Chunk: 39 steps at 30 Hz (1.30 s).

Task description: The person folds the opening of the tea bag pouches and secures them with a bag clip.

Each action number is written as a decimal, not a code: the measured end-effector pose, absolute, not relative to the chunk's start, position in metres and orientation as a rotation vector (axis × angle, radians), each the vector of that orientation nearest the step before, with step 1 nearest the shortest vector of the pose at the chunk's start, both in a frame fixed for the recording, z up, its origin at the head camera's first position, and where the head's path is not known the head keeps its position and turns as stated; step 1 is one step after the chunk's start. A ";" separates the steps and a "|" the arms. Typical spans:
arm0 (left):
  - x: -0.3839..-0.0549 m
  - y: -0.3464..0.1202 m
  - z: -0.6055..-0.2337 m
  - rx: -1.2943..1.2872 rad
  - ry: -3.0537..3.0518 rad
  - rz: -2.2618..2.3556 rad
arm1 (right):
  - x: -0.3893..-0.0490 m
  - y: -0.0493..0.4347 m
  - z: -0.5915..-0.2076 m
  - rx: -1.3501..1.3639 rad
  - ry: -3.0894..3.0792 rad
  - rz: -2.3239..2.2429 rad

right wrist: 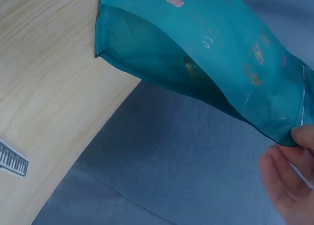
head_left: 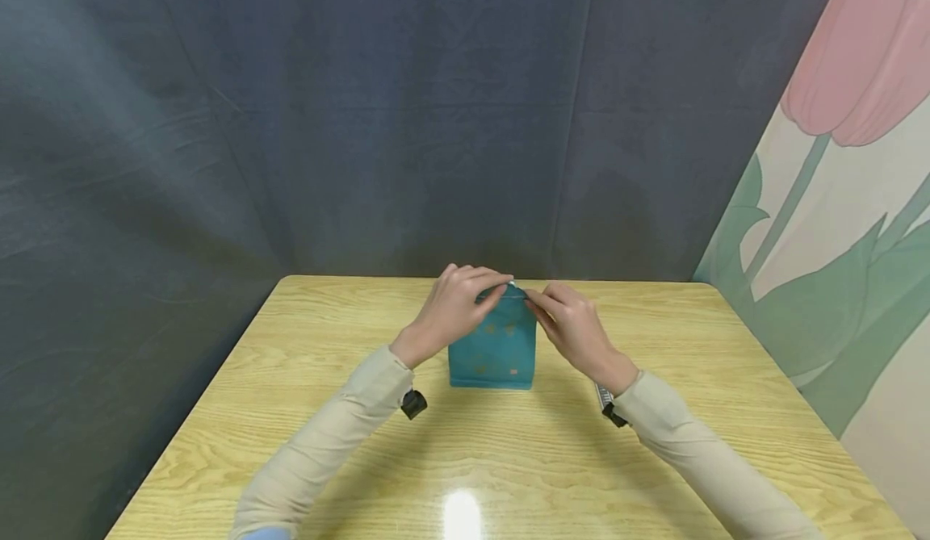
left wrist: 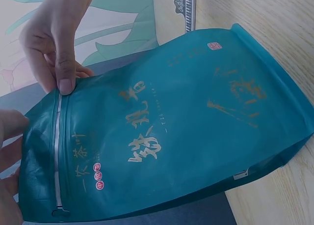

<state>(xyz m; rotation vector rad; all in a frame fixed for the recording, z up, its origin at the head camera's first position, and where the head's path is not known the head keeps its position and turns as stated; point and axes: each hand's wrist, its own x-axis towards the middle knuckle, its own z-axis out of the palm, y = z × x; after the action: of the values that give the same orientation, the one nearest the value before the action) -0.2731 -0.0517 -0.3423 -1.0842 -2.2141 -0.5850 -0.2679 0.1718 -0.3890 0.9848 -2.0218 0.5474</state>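
A teal tea bag (head_left: 492, 350) with gold lettering stands upright on the table. Across its top runs a pale zip strip (left wrist: 58, 156), with a small dark tab at one end. My left hand (head_left: 459, 302) pinches the top edge of the bag, its fingers partly cut off in the left wrist view. At the other side, my right hand (head_left: 577, 330) pinches the end of the zip strip, thumb (left wrist: 65, 85) laid over it on the front face. In the right wrist view the bag's side gusset (right wrist: 142, 45) is spread.
The bag stands on a light wood-grain table (head_left: 349, 459). A flat, pale strip with comb-like dark stripes (right wrist: 12, 158) lies on it, partly behind my right wrist in the head view. A dark curtain (head_left: 436, 120) hangs behind; a tulip-painted wall (head_left: 835, 241) is at right.
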 end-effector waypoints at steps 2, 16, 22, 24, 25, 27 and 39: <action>-0.273 -0.052 -0.342 -1.086 -2.216 -0.587 | -0.268 0.173 -0.390 0.996 -2.008 0.531; -0.272 -0.049 -0.346 -1.057 -2.210 -0.604 | -0.265 0.173 -0.393 0.995 -1.988 0.410; -0.271 -0.048 -0.346 -1.022 -2.226 -0.603 | -0.264 0.171 -0.393 0.992 -1.991 0.394; -0.271 -0.049 -0.346 -1.007 -2.232 -0.598 | -0.265 0.170 -0.393 0.995 -1.992 0.401; -0.271 -0.049 -0.346 -1.003 -2.234 -0.598 | -0.265 0.170 -0.394 0.997 -1.994 0.404; -0.270 -0.049 -0.346 -0.999 -2.241 -0.599 | -0.265 0.170 -0.394 1.001 -1.996 0.410; -0.270 -0.048 -0.347 -0.992 -2.253 -0.591 | -0.263 0.167 -0.392 1.002 -2.020 0.402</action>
<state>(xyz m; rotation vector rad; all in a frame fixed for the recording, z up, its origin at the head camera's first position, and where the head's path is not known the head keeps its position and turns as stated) -0.2701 -0.0482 -0.3470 -0.9921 -2.2528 -0.5909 -0.2630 0.1675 -0.3922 1.0023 -2.0196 0.4024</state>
